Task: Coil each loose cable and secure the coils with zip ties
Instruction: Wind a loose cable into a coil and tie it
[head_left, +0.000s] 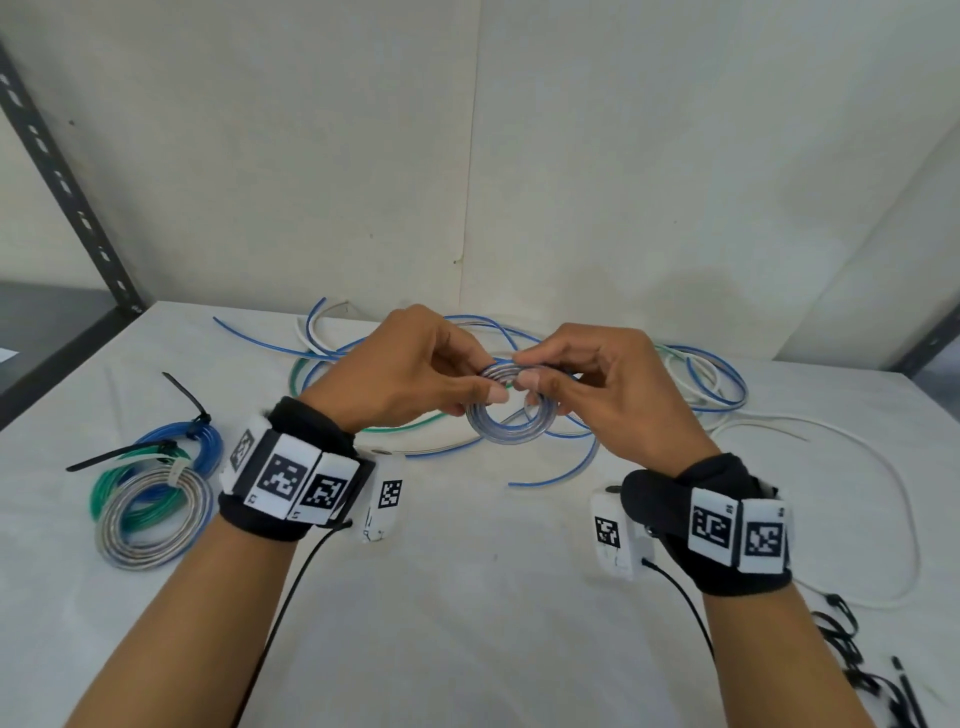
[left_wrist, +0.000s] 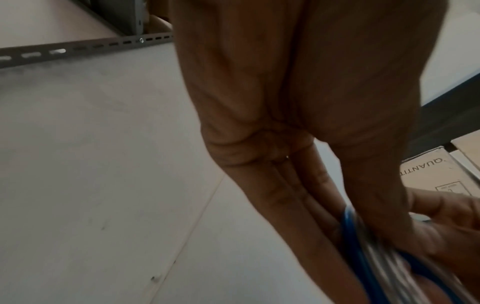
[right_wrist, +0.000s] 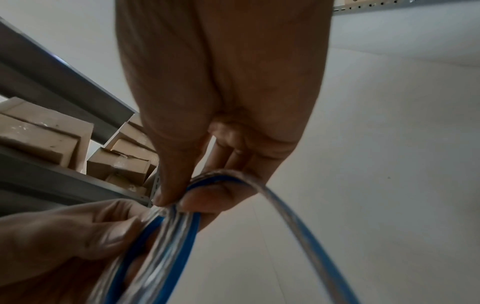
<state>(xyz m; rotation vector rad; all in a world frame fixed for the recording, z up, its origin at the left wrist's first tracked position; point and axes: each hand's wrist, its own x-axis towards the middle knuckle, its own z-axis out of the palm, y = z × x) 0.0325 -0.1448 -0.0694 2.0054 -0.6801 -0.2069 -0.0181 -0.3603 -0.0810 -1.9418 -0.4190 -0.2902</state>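
Note:
Both hands hold a small coil of clear cable with a blue stripe (head_left: 506, 423) above the middle of the table. My left hand (head_left: 415, 369) pinches the coil's top from the left, thumb in front. My right hand (head_left: 587, 374) pinches the same spot from the right. In the left wrist view the coil (left_wrist: 384, 255) sits between the left thumb and fingers. The right wrist view shows the coil (right_wrist: 166, 232) pinched by thumb and forefinger, with a free strand (right_wrist: 306, 232) looping off to the right. Loose blue, green and white cables (head_left: 696, 379) lie behind the hands.
Three tied coils, blue, green and clear (head_left: 156, 488), lie at the left with black zip tie tails sticking out. Spare black zip ties (head_left: 852, 660) lie at the front right. A long white cable (head_left: 883, 499) curves along the right. Metal shelving (head_left: 57, 171) stands at the left.

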